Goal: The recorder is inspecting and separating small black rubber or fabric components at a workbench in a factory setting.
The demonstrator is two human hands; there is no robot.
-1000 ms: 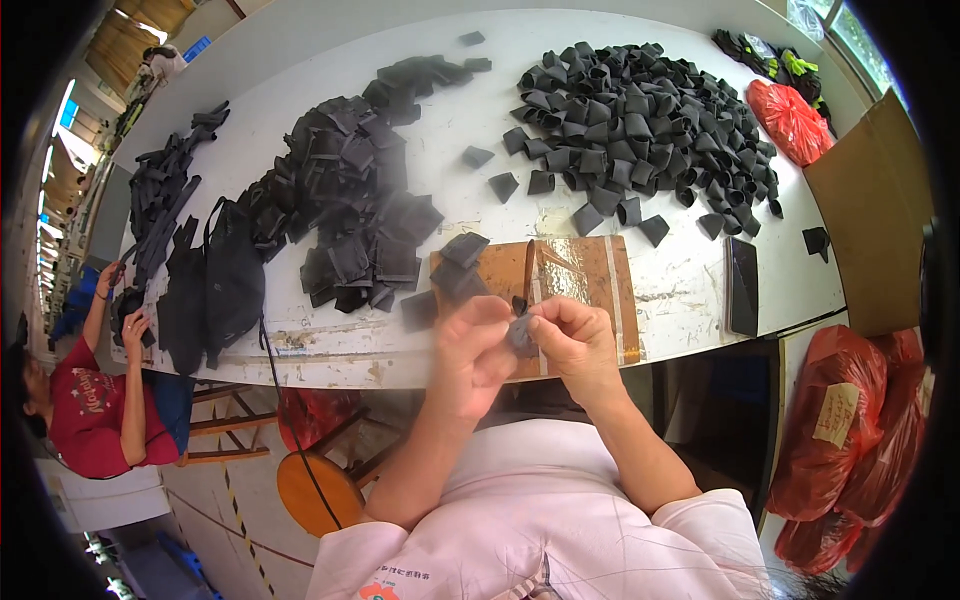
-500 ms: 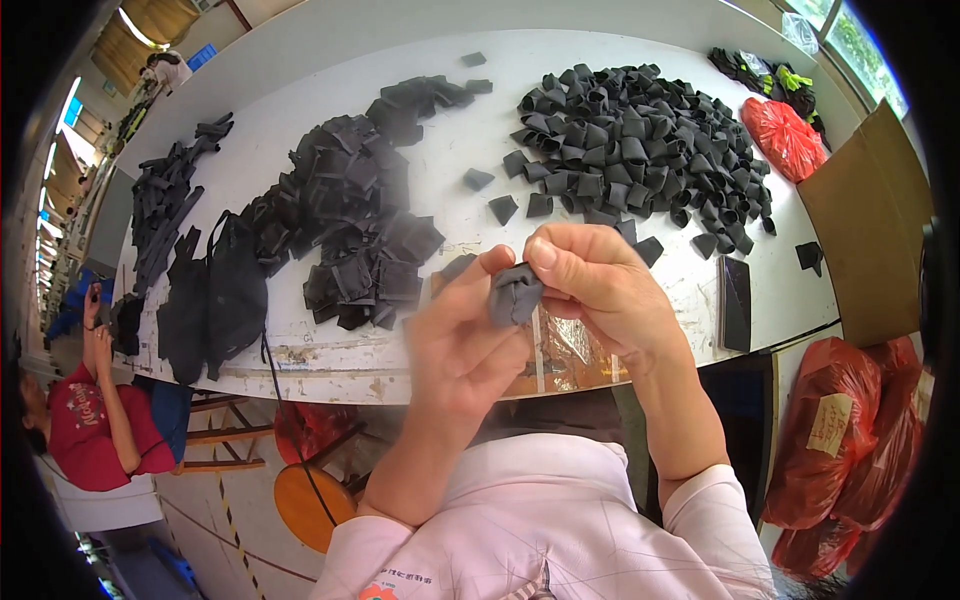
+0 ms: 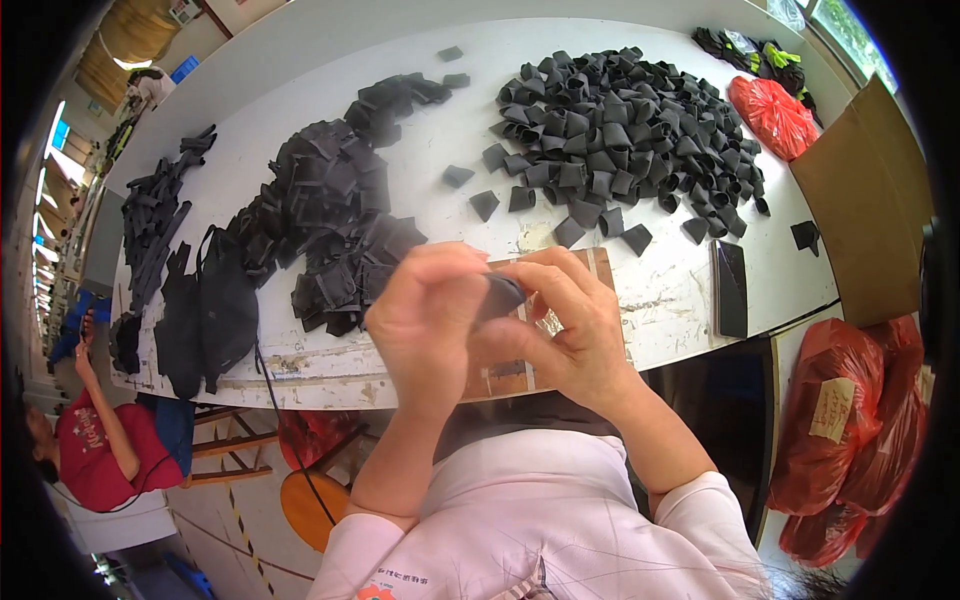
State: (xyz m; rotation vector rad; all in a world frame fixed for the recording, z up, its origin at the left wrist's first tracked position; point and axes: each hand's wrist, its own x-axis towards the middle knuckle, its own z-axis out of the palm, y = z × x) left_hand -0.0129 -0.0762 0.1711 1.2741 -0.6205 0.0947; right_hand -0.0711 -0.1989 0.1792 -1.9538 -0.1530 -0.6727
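Note:
Over the table's near edge, a small dark grey fabric piece (image 3: 500, 296) is held between my two hands. My left hand (image 3: 428, 325), somewhat blurred, is closed on its left side. My right hand (image 3: 572, 325) pinches it from the right with curled fingers, which hide part of it. Beyond my right hand spreads a big pile of folded dark grey fabric loops (image 3: 620, 130). Several loose ones, such as a fabric loop (image 3: 484, 206), lie toward the middle. A heap of flat dark fabric pieces (image 3: 330, 190) lies beyond my left hand.
Dark strips (image 3: 155, 220) and a black fabric item (image 3: 228, 300) lie on the left. A brown board (image 3: 597, 265) is under my hands, a black phone-like slab (image 3: 730, 290) to the right. Red bags (image 3: 825, 420) and cardboard (image 3: 865, 170) border the right; a co-worker (image 3: 110, 450) sits left.
My hands have turned the fabric piece, and its puckered end no longer faces up. My right hand has moved left and down, its fingers now curled around the piece. The view has shifted slightly.

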